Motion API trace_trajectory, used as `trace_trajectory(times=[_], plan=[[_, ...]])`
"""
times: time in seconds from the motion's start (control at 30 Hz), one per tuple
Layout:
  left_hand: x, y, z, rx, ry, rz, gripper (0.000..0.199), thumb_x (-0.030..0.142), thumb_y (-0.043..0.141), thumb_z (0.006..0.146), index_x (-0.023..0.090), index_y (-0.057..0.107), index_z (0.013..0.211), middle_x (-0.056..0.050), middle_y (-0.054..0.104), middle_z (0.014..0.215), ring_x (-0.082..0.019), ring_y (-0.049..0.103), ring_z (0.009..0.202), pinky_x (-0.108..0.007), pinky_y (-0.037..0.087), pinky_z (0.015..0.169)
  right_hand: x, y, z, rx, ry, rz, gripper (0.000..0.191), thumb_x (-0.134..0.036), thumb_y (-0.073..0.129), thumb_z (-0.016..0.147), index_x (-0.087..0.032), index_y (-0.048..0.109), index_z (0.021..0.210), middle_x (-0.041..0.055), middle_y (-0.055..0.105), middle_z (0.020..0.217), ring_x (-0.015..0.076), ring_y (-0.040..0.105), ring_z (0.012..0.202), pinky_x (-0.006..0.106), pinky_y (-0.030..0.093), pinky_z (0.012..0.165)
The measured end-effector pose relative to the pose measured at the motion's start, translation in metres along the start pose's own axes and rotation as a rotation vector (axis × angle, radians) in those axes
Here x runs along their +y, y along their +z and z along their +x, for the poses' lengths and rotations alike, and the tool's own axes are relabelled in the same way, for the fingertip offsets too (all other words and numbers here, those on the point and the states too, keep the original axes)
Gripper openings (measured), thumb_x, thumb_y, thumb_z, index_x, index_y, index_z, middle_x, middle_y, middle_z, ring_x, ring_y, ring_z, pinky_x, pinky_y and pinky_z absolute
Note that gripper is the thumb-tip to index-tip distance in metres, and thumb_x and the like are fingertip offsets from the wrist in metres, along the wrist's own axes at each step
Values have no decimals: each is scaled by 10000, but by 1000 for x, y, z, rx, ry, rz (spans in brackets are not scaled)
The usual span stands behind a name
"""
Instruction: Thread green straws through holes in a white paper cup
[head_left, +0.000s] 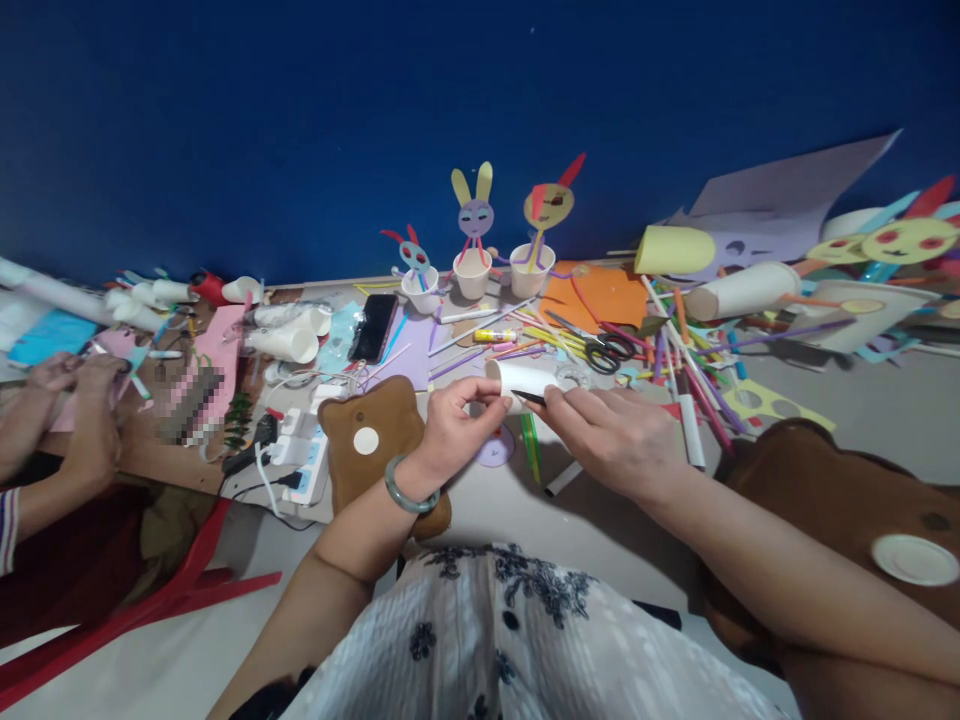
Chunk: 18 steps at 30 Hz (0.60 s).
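Main risk: the dark pointed tool (529, 398) in our R hand (626, 440) skids on the curve of the white paper tube (525, 379) and jabs our L thumb, b/c the tip sits v. close to it. Can't tell exactly what the tool is. Our L hand (461, 430) pinches the tube's L end, fingers on top, thumb below; too hard a squeeze could dent the wall, as it looks thin. The tube is held btwn both hands, just above the desk (480, 505), w/ a purple paper disc (496, 449) below that could get creased or marked if we drop anything. A L elbow swing might snag the cords by the power strip (307, 465), which sits nr the edge.

Desk is v. cluttered: open scissors (602, 354), glue stick (495, 336), loose yellow sticks (568, 345), orange sheet (600, 292), phone (373, 328) on the L. Paper-face figures stand in paper cups (472, 275) at the back; top-heavy, so a bump could tip them. Brown bear-shaped pad (379, 430) is partly behind our L wrist. Blue wall (450, 100) behind; far L, a co-worker's hands (94, 430) & a red chair (184, 595).
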<state>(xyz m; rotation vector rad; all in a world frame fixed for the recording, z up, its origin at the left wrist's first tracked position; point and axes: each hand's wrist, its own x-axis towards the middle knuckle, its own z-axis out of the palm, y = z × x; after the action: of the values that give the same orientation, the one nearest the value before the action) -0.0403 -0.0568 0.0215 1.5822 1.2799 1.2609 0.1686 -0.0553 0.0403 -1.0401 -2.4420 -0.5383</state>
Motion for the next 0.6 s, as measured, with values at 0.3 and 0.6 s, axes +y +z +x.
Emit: trace_trajectory(times=[0.3, 0.6], plan=[[1, -3, 0, -5, 138, 232, 120, 266, 681, 856, 173, 756, 848, -34, 754, 734, -143, 640, 657, -282, 527, 685, -3, 2, 2, 92, -95, -55, 159, -150, 555, 978, -153, 708, 935, 15, 596, 641, 153, 493, 592, 337, 287, 601], [-2, -1, -1, 33, 338, 431, 153, 272, 622, 910, 188, 731, 844, -23, 737, 708, -142, 643, 658, -298, 498, 737, -4, 4, 0, 27, -19, 11, 211, -191, 541, 992, -170, 677, 832, 20, 591, 637, 153, 509, 597, 320, 301, 609]])
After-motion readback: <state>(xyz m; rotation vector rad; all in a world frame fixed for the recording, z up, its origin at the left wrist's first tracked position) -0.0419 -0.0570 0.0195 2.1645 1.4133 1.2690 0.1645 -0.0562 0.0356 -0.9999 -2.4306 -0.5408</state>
